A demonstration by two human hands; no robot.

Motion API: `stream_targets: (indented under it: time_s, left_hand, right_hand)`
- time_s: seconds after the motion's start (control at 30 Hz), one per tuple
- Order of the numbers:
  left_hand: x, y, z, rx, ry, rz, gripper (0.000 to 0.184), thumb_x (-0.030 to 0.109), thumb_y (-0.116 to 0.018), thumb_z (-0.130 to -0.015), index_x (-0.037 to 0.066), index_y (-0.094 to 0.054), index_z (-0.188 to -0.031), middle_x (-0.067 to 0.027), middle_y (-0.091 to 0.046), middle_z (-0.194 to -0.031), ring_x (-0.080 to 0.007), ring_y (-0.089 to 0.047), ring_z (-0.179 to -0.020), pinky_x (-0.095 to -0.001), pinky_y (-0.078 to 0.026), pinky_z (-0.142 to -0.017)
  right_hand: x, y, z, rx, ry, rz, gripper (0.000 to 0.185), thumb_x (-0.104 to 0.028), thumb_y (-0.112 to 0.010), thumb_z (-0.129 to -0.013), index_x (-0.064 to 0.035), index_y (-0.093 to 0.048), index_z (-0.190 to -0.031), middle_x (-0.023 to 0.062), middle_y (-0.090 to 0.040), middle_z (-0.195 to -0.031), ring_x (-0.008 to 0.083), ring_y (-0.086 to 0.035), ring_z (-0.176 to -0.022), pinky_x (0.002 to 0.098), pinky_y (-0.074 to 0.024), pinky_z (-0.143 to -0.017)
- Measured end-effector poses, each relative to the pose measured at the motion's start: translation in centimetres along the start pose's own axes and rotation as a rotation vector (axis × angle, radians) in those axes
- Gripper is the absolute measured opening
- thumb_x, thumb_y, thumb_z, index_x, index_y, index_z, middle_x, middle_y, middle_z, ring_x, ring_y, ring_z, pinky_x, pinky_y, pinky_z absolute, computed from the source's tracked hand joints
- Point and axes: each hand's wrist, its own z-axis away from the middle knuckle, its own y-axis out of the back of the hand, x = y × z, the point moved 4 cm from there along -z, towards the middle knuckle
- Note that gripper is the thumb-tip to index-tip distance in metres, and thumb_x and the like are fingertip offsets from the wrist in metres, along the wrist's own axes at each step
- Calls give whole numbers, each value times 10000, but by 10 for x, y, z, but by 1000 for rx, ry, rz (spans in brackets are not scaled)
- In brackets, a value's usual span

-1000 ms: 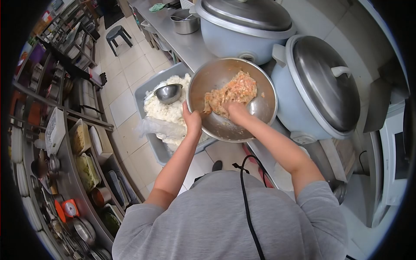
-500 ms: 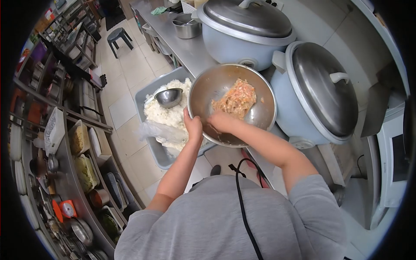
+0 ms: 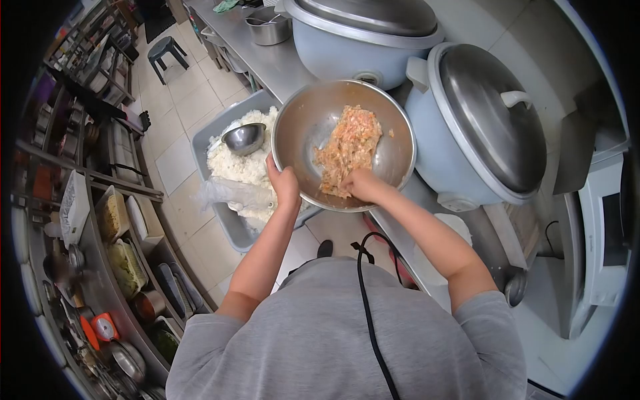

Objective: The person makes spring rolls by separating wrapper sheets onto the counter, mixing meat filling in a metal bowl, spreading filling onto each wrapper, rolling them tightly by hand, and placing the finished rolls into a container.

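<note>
A large stainless steel mixing bowl point(image 3: 393, 157) is tilted in front of me. My left hand point(image 3: 287, 187) is closed on its left rim. Inside lies a lump of pinkish-orange minced mixture point(image 3: 350, 140), probably meat, with smears on the bowl wall. My right hand point(image 3: 364, 185) reaches into the bowl's near side, its fingers curled into the lower end of the mixture and partly hidden. Left of the bowl, a grey plastic tub point(image 3: 201, 160) holds white rice point(image 3: 227, 163). A small metal bowl point(image 3: 244, 139) and a clear plastic bag point(image 3: 237, 193) rest on the rice.
Two big pale-blue cookers with metal lids, a nearer one point(image 3: 443, 147) and a farther one point(image 3: 363, 57), stand beyond the bowl. A metal pot point(image 3: 269, 30) sits on the steel counter point(image 3: 277, 70). At left are shelves with food containers and an orange scale point(image 3: 103, 327). A stool point(image 3: 167, 53) stands farther off.
My right hand has moved right and slightly down within the bowl, and the mixture now stretches farther toward the near rim. The whole view has shifted slightly; my left hand keeps its hold.
</note>
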Motion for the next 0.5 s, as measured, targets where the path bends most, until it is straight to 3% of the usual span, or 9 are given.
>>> stream_targets:
  time_s: [0.1, 0.17, 0.33, 0.43, 0.5]
  left_hand:
    - [-2, 2, -1, -9, -32, -72, 544, -122, -366, -670, 28, -434, -1188, -111, -528, -1072, -199, -526, -949, -296, -416, -833]
    - [4, -1, 3, 0, -17, -18, 526, -118, -369, -667, 30, -437, -1168, -107, -530, -1048, -191, -523, -920, -288, -416, -810]
    - [-2, 2, -2, -11, -27, -28, 534, -117, -375, -664, 26, -434, -1174, -107, -535, -1043, -194, -528, -925, -289, -418, -813]
    - [-3, 1, -3, -1, -29, -18, 540, -118, -378, -661, 22, -431, -1180, -109, -537, -1046, -196, -533, -931, -291, -422, -812]
    - [-2, 0, -1, 14, -29, -14, 543, -119, -379, -660, 21, -430, -1182, -110, -538, -1052, -197, -534, -935, -292, -424, -812]
  right_hand:
    - [26, -14, -28, 49, -116, -182, 211, -78, -577, -759, -75, -688, -939, 186, -639, -855, 341, -619, -804, 405, -485, -728]
    - [21, -26, -37, 43, 67, 135, 193, -84, -575, -759, -85, -696, -909, 183, -640, -831, 339, -619, -791, 405, -484, -727]
    - [-12, -3, -2, -110, 81, 168, 196, -98, -583, -755, -98, -691, -917, 182, -646, -833, 340, -620, -799, 401, -484, -740]
    - [-10, 14, -5, -182, 62, 33, 177, -135, -606, -742, -70, -683, -887, 188, -646, -841, 342, -623, -806, 410, -487, -741]
    - [-15, 44, 1, -102, -202, 153, 180, -172, -626, -739, -34, -673, -845, 188, -648, -855, 343, -626, -821, 407, -489, -752]
